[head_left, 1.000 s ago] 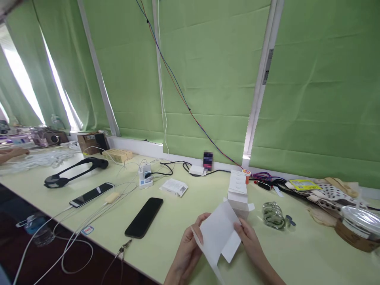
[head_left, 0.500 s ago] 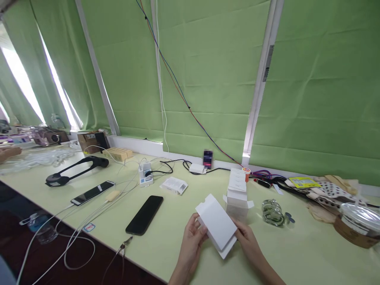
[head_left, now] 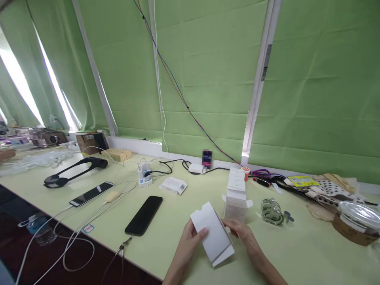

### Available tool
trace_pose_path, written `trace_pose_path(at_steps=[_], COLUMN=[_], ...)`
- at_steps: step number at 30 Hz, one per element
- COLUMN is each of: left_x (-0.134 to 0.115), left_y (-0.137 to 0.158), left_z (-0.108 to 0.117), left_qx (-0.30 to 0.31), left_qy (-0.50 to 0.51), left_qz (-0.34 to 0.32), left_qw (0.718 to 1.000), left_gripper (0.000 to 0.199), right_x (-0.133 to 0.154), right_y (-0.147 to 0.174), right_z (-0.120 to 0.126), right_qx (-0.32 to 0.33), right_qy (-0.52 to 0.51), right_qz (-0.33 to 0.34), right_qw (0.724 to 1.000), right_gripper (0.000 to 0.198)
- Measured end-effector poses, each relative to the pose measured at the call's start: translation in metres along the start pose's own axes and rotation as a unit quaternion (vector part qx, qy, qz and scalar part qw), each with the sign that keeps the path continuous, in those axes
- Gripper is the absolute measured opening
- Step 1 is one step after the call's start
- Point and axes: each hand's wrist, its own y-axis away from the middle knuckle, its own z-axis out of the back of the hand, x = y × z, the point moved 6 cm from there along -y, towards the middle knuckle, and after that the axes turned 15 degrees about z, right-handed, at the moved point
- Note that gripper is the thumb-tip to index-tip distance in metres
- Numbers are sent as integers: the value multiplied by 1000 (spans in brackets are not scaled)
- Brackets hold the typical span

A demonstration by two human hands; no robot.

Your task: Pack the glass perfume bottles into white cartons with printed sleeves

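Note:
A white folded card (head_left: 211,233) with a small notch in its top edge is tilted above the table's front part. My left hand (head_left: 190,241) grips its left side, thumb lying flat across the front and the other fingers behind. At the upper right edge, the bent fingers of my right hand (head_left: 242,233) touch the card; part of their hold is hidden. A second white layer shows along the card's lower right edge. Just behind my right hand stands an open white box (head_left: 236,208) with its flaps out and a row of white packets (head_left: 236,180) at it.
A black phone (head_left: 144,215) lies left of my hands, near cables and a white phone (head_left: 91,194). Farther back are a flat white packet (head_left: 173,185) and a power adapter (head_left: 145,176). To the right are a coiled clear item (head_left: 271,211) and a lidded bowl (head_left: 358,221).
The card has shifted slightly left and down and turned more upright. My left thumb has moved onto its front. My right hand has slid from the lower right corner up along the edge.

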Motion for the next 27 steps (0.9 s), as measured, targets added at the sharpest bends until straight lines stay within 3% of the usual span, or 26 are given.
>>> trace_pose_path(at_steps=[3, 6, 14, 19, 22, 25, 27], left_x=[1, 1, 6, -4, -21, -32, -33], left_y=[2, 2, -3, -1, -7, -27, -47], left_z=[-4, -11, -23, -32, -30, -28, -38], left_qx=[35, 39, 48, 80, 41, -49, -43], left_qy=[-65, -99, -96, -90, -19, -13, -59], left_qz=[-4, -34, -46, -61, -124, -158, -166], left_qw=[997, 994, 993, 991, 991, 986, 983], left_gripper=[47, 42, 40, 37, 45, 37, 42], right_x=[-4, -12, -4, 10, 9, 3, 1], right_y=[2, 6, 4, -2, -3, -3, -5], right_z=[0, -4, -10, 0, 21, 63, 93], right_qx=[-12, -9, 25, 20, -54, -228, -338], right_qy=[28, 47, 4, 54, 41, 11, 3], right_qz=[-7, -19, 11, 18, 4, -17, -7], right_qw=[1000, 999, 1000, 998, 998, 974, 941], right_gripper=[40, 47, 39, 28, 25, 23, 22])
